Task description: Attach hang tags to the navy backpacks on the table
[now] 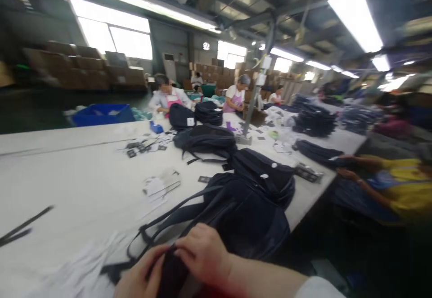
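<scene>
Both of my hands are at the bottom of the head view, on a dark navy backpack (249, 217) lying on the white table. My left hand (143, 273) pinches the backpack's dark edge between thumb and fingers. Close beside it on the right, my right hand (202, 250) has its fingers closed on the same edge. The backpack's straps (175, 208) trail to the left over the table. Another navy backpack (263, 172) touches it from behind, with small white spots on its top.
White table (84, 185) holds more backpacks (205, 140), black tags (131, 153), white papers (162, 184) and a dark strip (25, 226). A metal post (251, 109) rises mid-table. A person in yellow (405, 185) works at the right edge; several others work behind. A blue bin (103, 115) stands back left.
</scene>
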Available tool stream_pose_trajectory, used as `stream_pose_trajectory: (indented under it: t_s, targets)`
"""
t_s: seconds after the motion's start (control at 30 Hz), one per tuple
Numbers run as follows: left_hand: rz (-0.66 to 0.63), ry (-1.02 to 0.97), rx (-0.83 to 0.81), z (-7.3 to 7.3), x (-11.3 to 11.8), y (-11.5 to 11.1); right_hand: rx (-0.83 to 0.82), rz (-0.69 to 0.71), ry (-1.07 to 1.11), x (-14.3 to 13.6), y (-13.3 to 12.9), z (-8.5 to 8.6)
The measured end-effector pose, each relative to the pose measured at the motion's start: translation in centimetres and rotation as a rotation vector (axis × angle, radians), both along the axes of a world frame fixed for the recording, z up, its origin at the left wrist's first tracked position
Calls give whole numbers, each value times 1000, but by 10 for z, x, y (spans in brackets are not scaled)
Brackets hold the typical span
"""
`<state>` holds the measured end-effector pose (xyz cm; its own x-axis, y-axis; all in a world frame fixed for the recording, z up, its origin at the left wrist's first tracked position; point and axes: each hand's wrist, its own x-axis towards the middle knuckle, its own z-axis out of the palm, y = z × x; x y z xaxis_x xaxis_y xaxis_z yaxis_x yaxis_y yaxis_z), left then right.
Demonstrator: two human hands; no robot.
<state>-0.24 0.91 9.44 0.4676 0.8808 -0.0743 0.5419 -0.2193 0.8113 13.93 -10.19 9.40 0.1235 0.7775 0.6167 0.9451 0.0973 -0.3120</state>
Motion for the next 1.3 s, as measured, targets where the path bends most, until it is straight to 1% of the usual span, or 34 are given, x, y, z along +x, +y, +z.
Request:
stream_pose_trajectory:
  t_s: [0.03, 0.07, 0.17, 0.23, 0.37, 0.5, 0.6, 0.7, 0.77, 0.83, 0.93, 1.0, 1.07, 1.2, 1.3]
  targets:
    - [-69, -89, 13, 4, -5, -8, -29, -17, 79, -3, -4, 5]
    - [-95, -152, 51, 8, -8, -17, -57, -26, 146, -4, -8, 10]
    - [-103, -165, 196, 17, -7, -37, -87, 0, 252, -2, -14, 17]
    - [-107, -161, 250, 19, -5, -45, -91, 29, 282, -1, -16, 18]
    - [-71, -166, 280, 17, -5, -55, -58, 82, 313, -3, -22, 17]
    - [-79, -171, 285, 15, -6, -58, 1, 142, 274, -4, -24, 17]
    - [-87, -167, 303, 17, -6, -56, 17, 133, 218, 2, -23, 20]
    - [-83, -161, 315, 18, -8, -52, 16, 40, 181, 22, -22, 22]
    - [-70, -155, 320, 17, -10, -50, 4, -60, 161, 45, -22, 20]
    - [-64, -155, 322, 16, -12, -47, -7, -185, 152, 74, -24, 13]
    - [-71, -169, 317, 13, -12, -43, -55, -372, 176, 117, -27, -2]
    - [-77, -172, 314, 12, -11, -42, -113, -469, 218, 137, -30, -11]
    - [-82, -170, 316, 12, -11, -41, -177, -526, 259, 148, -31, -16]
    - [-79, -155, 328, 12, -12, -40, -263, -557, 254, 159, -32, -21]
    - [-70, -123, 331, 12, -15, -41, -369, -615, 273, 176, -34, -28]
